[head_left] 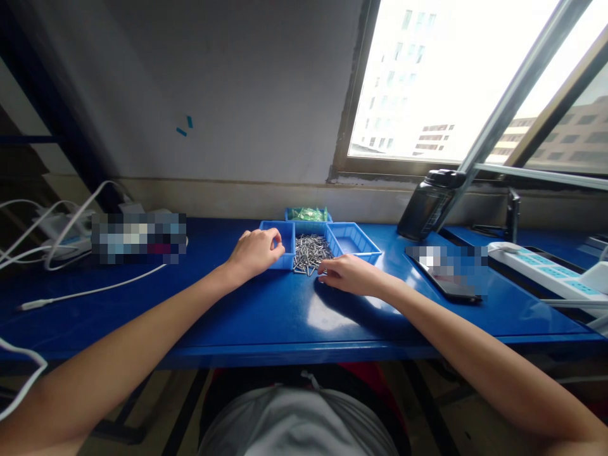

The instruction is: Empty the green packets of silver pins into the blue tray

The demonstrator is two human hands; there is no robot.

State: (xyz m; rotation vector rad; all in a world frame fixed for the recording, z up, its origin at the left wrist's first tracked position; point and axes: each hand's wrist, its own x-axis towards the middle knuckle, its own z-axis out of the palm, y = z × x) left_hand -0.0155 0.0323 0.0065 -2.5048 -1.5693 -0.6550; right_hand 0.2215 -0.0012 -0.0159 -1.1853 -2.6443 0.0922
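Observation:
A pile of small metal pins (311,251) lies on the blue table (266,310) between two blue plastic trays. My left hand (255,251) hovers over the left tray (284,245) with fingers curled in a pinch; what it holds is too small to make out. My right hand (348,274) rests on the table at the near edge of the pin pile, fingertips pinched together among the pins. The right tray (354,242) looks empty. Behind them, a third blue tray (308,215) holds green pieces.
A dark jar (430,202) stands at the back right by the window sill. A phone (446,278) lies to the right, and a white power strip (546,269) beyond it. White cables (71,253) and chargers are at the left. The wall is directly behind.

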